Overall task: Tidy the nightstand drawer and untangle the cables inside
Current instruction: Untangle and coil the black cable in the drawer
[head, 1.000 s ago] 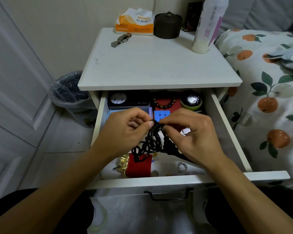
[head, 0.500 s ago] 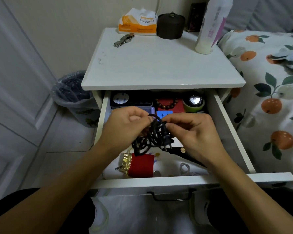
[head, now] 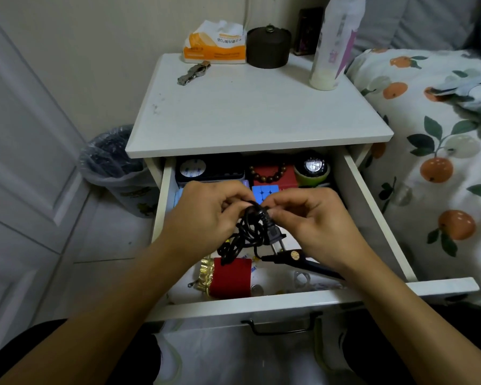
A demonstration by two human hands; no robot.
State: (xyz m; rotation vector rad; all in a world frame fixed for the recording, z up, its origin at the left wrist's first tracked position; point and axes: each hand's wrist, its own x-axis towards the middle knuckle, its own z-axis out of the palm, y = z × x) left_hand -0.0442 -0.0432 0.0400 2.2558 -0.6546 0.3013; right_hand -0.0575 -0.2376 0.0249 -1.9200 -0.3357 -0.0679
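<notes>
We hold the tangled black cable [head: 250, 229] above the middle of the open drawer [head: 261, 301]. Our left hand [head: 206, 212] and right hand [head: 317, 218] each pinch it at the top with curled fingers, and its plug [head: 274, 236] dangles between them.

A matt black rubbery cable [head: 247, 232] ends in a plug with shiny metal prongs [head: 277, 247]. The nightstand [head: 250, 112] top is smooth white painted wood, faintly scuffed. In the drawer [head: 261, 301] lie a red velvety cloth pouch [head: 231, 279], glossy brown wooden beads [head: 267, 175] and a glossy plastic puzzle cube [head: 261, 193]. At the top's back edge: a metal watch [head: 194, 73], a crinkled plastic tissue pack [head: 215, 43].
</notes>
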